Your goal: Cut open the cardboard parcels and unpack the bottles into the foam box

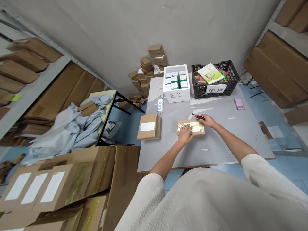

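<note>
A small cardboard box (199, 130) with shiny clear tape across its top lies on the grey table (166, 154) in front of me. My left hand (185, 134) rests on the box's top with its fingers spread. In my right hand (208, 121) is a red and black utility knife (199, 117), held above the box's far right edge, its tip pointing left. To the left stands a larger cardboard box (148, 126) with a white label.
At the table's back are a white foam box (176, 97) of small cartons and a black crate (216, 91) holding books. A white power strip (160, 106) and a phone (239, 104) lie nearby. Stacked cartons (79, 179) crowd the left side.
</note>
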Available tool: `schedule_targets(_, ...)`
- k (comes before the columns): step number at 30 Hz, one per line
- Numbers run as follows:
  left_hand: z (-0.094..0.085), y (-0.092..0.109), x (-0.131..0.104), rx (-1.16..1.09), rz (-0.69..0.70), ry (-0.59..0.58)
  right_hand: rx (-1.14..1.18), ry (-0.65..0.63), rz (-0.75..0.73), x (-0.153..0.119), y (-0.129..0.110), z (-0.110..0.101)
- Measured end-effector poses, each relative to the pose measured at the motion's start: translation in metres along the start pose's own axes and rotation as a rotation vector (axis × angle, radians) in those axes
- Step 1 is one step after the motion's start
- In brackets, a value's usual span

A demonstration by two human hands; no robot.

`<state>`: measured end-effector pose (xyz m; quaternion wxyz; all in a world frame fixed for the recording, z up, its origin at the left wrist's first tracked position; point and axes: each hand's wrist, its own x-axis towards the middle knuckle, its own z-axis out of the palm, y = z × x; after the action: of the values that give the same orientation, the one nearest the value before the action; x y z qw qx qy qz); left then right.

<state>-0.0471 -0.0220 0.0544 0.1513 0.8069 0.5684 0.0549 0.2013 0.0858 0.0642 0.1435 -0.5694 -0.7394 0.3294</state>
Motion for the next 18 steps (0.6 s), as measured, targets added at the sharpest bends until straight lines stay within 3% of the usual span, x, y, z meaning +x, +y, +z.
schedule_targets(3,-0.005,-0.013,-0.008,0.036,-0.004,-0.024,-0.032,-0.114,0.019,0.010,-0.015,0.012)
schedule_targets(5,-0.008,-0.019,-0.007,0.048,-0.009,-0.030,-0.073,-0.114,0.030,0.006,-0.017,0.016)
schedule_targets(13,-0.013,-0.035,0.008,-0.050,-0.164,-0.059,-0.027,-0.037,0.110,-0.050,0.002,0.019)
schedule_targets(18,-0.015,-0.040,0.017,-0.175,-0.125,-0.045,0.097,-0.026,0.120,-0.077,0.000,0.038)
